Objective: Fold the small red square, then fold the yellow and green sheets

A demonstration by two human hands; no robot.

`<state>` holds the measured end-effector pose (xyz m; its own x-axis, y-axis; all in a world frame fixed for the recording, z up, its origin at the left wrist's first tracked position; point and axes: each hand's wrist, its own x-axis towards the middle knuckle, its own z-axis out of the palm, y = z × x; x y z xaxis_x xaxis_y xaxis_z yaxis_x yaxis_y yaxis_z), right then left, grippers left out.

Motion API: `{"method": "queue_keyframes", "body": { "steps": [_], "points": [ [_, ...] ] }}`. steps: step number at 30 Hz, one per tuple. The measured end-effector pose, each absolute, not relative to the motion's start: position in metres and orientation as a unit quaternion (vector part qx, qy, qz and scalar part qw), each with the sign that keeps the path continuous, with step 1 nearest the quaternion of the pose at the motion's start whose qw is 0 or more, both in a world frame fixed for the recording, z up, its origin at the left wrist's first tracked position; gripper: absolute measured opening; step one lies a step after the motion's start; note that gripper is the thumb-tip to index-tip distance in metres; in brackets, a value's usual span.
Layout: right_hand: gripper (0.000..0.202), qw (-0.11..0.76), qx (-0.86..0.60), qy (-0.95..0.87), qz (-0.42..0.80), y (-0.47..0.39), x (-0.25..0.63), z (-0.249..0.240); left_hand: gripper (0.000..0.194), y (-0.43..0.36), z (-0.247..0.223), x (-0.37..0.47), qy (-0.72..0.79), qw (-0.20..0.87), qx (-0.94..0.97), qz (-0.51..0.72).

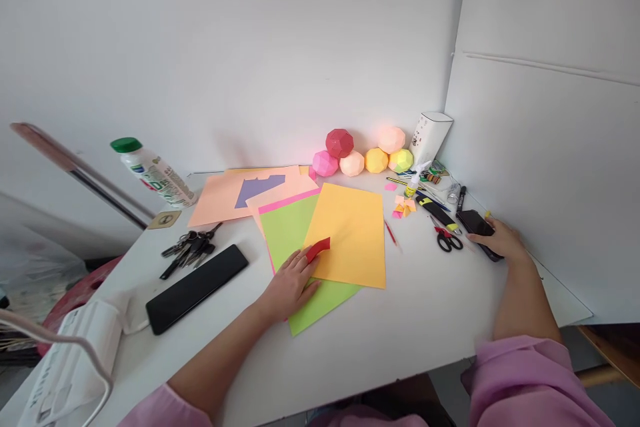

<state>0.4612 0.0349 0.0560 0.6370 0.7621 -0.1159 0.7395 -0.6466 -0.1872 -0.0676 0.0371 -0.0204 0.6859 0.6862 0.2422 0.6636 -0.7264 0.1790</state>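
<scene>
My left hand (291, 283) lies flat on the stacked coloured sheets, its fingers stretched out and its thumb apart. At its fingertips is a small red paper piece (319, 249), over the edge of the orange sheet (353, 233). A lime green sheet (325, 303) shows beneath. On the right side of the table, my right hand (503, 240) is on a black oblong object (477, 232), with the thumb across it and the fingers at its far side. A small yellow bit shows by those fingertips; what it is I cannot tell.
Scissors (449, 240), a yellow-black cutter (437, 213) and a glue bottle (411, 187) lie or stand left of my right hand. Paper balls (376, 161) sit by the wall. Keys (193, 248), a black phone-like slab (197, 288), a bottle (155, 173) and a power strip (80, 353) are leftward.
</scene>
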Motion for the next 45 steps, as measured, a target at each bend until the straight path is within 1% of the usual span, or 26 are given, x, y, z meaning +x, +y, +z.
{"method": "queue_keyframes", "body": {
  "steps": [2, 3, 5, 7, 8, 10, 13, 15, 17, 19, 23, 27, 31, 33, 37, 41, 43, 45],
  "points": [
    [0.086, 0.064, -0.906, -0.409, 0.086, 0.034, 0.455, 0.055, 0.050, 0.037, -0.021, -0.068, 0.367, 0.038, 0.917, 0.152],
    [0.083, 0.073, -0.908, -0.407, 0.070, 0.033, 0.450, 0.055, 0.050, 0.038, -0.021, -0.068, 0.366, 0.038, 0.917, 0.153],
    [0.068, 0.117, -0.900, -0.420, 0.005, 0.032, 0.431, 0.056, 0.049, 0.038, -0.021, -0.068, 0.366, 0.038, 0.917, 0.154],
    [0.047, 0.212, -0.848, -0.476, -0.101, 0.033, 0.402, 0.058, 0.049, 0.038, -0.019, -0.068, 0.363, 0.041, 0.918, 0.158],
    [0.040, 0.226, -0.822, -0.509, -0.117, 0.035, 0.384, 0.058, 0.049, 0.038, -0.018, -0.068, 0.361, 0.042, 0.918, 0.161],
    [0.034, 0.233, -0.777, -0.570, -0.128, 0.038, 0.344, 0.055, 0.048, 0.038, -0.016, -0.067, 0.357, 0.039, 0.918, 0.166],
    [0.029, 0.221, -0.678, -0.693, -0.103, 0.039, 0.282, 0.038, 0.047, 0.038, -0.013, -0.066, 0.354, 0.020, 0.919, 0.169],
    [0.030, 0.201, -0.595, -0.775, -0.070, 0.035, 0.249, 0.023, 0.047, 0.037, -0.012, -0.065, 0.352, 0.005, 0.920, 0.171],
    [0.035, 0.188, -0.455, -0.871, -0.008, 0.029, 0.230, 0.010, 0.046, 0.037, -0.011, -0.064, 0.348, -0.010, 0.922, 0.171],
    [0.035, 0.178, -0.396, -0.900, 0.039, 0.026, 0.224, 0.003, 0.046, 0.037, -0.009, -0.064, 0.344, -0.025, 0.923, 0.170],
    [0.033, 0.187, -0.394, -0.896, 0.086, 0.031, 0.238, 0.002, 0.044, 0.037, -0.003, -0.061, 0.328, -0.053, 0.925, 0.184],
    [0.029, 0.221, -0.394, -0.885, 0.112, 0.040, 0.255, 0.002, 0.039, 0.031, 0.008, -0.057, 0.312, -0.065, 0.927, 0.195],
    [0.023, 0.255, -0.386, -0.878, 0.125, 0.047, 0.264, -0.004, 0.037, 0.024, 0.021, -0.054, 0.259, -0.081, 0.936, 0.226],
    [0.022, 0.273, -0.394, -0.871, 0.112, 0.051, 0.266, -0.007, 0.036, 0.021, 0.026, -0.054, 0.250, -0.055, 0.934, 0.248],
    [0.022, 0.319, -0.446, -0.834, 0.063, 0.058, 0.270, -0.007, 0.038, 0.009, 0.040, -0.047, 0.288, 0.026, 0.910, 0.296],
    [0.023, 0.374, -0.482, -0.792, 0.033, 0.052, 0.269, 0.006, 0.044, -0.018, 0.055, -0.020, 0.315, 0.180, 0.874, 0.324],
    [0.027, 0.408, -0.450, -0.790, 0.080, 0.040, 0.264, 0.014, 0.043, -0.029, 0.058, -0.002, 0.321, 0.277, 0.852, 0.306],
    [0.033, 0.423, -0.389, -0.799, 0.179, 0.024, 0.255, 0.019, 0.045, -0.033, 0.058, 0.012, 0.326, 0.343, 0.833, 0.288]
  ]
}}
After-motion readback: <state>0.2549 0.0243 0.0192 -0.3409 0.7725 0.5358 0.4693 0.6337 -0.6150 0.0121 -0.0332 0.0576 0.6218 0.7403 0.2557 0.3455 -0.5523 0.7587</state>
